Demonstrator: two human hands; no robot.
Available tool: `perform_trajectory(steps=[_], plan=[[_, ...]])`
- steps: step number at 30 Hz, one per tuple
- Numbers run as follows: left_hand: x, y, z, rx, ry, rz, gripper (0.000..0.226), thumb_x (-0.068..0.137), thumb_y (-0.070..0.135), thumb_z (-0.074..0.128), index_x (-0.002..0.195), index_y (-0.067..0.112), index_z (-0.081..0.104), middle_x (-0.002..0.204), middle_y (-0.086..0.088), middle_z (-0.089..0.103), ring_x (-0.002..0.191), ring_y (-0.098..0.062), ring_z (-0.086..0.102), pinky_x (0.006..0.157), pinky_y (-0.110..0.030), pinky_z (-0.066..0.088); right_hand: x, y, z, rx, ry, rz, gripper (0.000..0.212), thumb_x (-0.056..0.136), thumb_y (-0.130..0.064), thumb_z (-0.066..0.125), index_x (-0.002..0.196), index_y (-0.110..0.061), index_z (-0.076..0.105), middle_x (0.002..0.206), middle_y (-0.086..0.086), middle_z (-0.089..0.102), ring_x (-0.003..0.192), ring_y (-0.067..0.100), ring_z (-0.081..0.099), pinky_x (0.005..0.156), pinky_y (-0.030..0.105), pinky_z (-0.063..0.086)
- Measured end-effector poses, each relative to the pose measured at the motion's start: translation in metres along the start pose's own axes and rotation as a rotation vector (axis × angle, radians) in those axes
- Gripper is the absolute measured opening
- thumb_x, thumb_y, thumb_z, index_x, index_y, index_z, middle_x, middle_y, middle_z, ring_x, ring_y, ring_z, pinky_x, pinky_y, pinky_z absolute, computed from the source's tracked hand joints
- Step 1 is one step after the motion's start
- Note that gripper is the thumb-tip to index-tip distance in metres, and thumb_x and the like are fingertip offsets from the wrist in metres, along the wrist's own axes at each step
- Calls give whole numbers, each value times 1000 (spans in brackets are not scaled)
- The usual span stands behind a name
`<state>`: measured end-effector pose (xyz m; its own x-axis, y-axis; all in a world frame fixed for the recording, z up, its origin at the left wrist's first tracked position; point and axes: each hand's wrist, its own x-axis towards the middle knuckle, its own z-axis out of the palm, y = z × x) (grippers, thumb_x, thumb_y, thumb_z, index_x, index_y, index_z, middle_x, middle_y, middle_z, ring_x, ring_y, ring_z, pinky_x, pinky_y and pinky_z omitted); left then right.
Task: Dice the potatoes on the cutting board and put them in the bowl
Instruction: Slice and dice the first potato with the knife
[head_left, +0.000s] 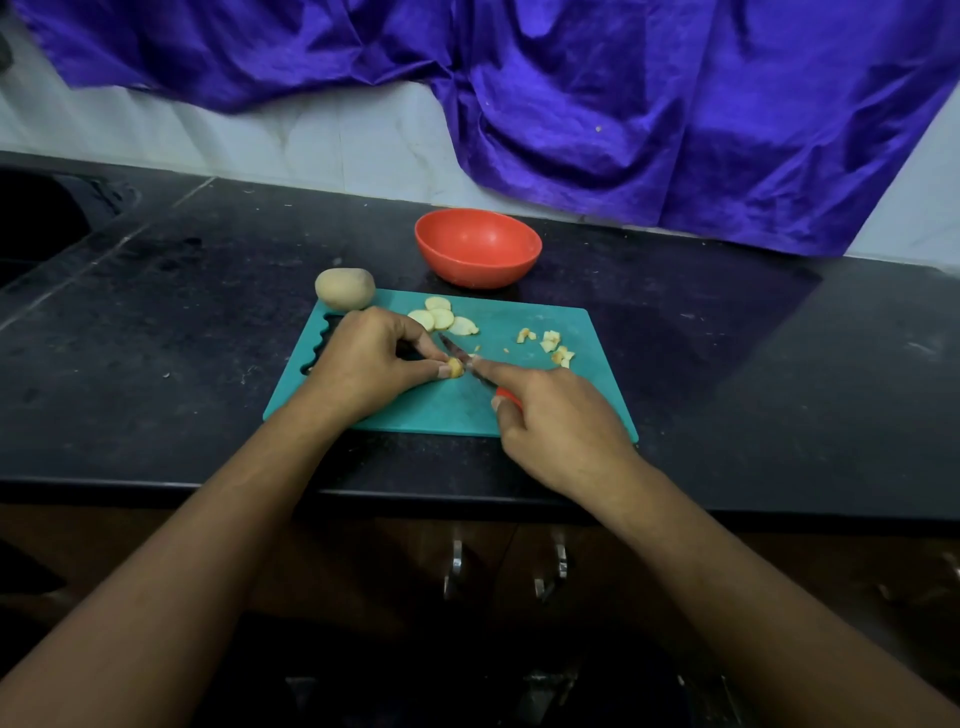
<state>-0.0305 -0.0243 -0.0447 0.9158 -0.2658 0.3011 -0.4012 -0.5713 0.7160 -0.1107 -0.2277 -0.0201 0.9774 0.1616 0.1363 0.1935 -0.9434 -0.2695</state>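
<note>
A teal cutting board (530, 405) lies on the black counter. My left hand (369, 358) pinches a small potato piece (456, 368) on the board. My right hand (556, 426) grips a red-handled knife (467, 358), index finger along the blade, which crosses the board beside the piece. Several potato slices (441, 318) lie at the board's far edge, and diced bits (551, 345) sit to the right. A whole potato (344, 289) rests at the board's far left corner. The red bowl (478, 248) stands behind the board and looks empty.
A purple cloth (623, 104) hangs on the wall behind the counter. A dark sink (36, 218) sits at the far left. The counter's front edge (156, 486) runs below the board, with cabinet handles (456, 569) under it.
</note>
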Motion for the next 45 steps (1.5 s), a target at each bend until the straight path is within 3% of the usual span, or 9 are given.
perform_trajectory(steps=[4, 9, 15, 20, 27, 35, 39, 42, 45], plan=[[-1, 2, -1, 19, -1, -9, 8, 78, 29, 88, 80, 30, 81, 81, 20, 76, 82, 2, 69, 83, -28, 57, -1, 0, 1, -77, -35, -44, 52, 105, -30, 44, 154, -46, 38, 74, -10, 46, 63, 9, 40, 64, 33, 38], [-2, 2, -1, 39, 5, -11, 7, 78, 29, 88, 81, 28, 81, 83, 19, 76, 84, 3, 69, 86, -26, 56, -2, 6, -10, -72, -111, -47, 52, 106, -29, 45, 153, -47, 38, 80, -11, 50, 66, 6, 43, 65, 30, 39], [-1, 0, 0, 39, 16, -12, 9, 78, 31, 88, 80, 27, 81, 82, 19, 76, 82, 6, 69, 78, -17, 51, -2, 26, -14, 201, -99, 3, 48, 104, -32, 55, 148, -50, 46, 142, -5, 58, 103, 7, 58, 86, 34, 53], [-1, 0, 1, 41, 27, -14, 10, 77, 33, 89, 80, 27, 81, 80, 19, 76, 80, 7, 68, 72, -9, 44, 1, 18, -6, 202, -47, -28, 48, 103, -31, 54, 147, -49, 47, 145, -9, 58, 124, 14, 56, 100, 41, 51], [-2, -1, 1, 57, 22, -7, 9, 77, 34, 87, 82, 30, 81, 81, 20, 75, 81, 6, 67, 74, -16, 50, 5, 12, 1, 91, -46, -19, 48, 104, -34, 51, 148, -51, 44, 109, -3, 65, 70, 6, 57, 65, 30, 43], [-2, 1, -1, 58, 13, -4, 7, 79, 29, 87, 83, 29, 81, 83, 19, 76, 84, 7, 68, 80, -15, 52, 1, 7, -1, -58, -77, -46, 52, 105, -31, 46, 154, -48, 37, 86, -7, 56, 67, 9, 46, 63, 32, 41], [-3, 2, -1, 56, 9, -7, 7, 79, 29, 87, 83, 29, 81, 84, 20, 76, 84, 7, 68, 82, -16, 52, 2, 10, -5, -40, -115, -52, 52, 105, -29, 47, 153, -48, 39, 96, -6, 59, 66, 6, 44, 67, 30, 39], [-3, 2, 0, 59, 12, -11, 7, 79, 30, 87, 83, 28, 82, 83, 19, 76, 84, 6, 68, 82, -17, 53, 7, 21, -7, 100, -130, -33, 49, 103, -31, 53, 147, -51, 46, 133, -4, 63, 100, 8, 61, 86, 32, 51], [-3, 2, 0, 65, 19, -13, 8, 79, 30, 87, 82, 27, 81, 83, 19, 76, 83, 7, 67, 78, -12, 49, 6, 23, -8, 216, -88, -2, 49, 103, -31, 56, 147, -51, 47, 149, -9, 53, 123, 12, 55, 99, 36, 51]])
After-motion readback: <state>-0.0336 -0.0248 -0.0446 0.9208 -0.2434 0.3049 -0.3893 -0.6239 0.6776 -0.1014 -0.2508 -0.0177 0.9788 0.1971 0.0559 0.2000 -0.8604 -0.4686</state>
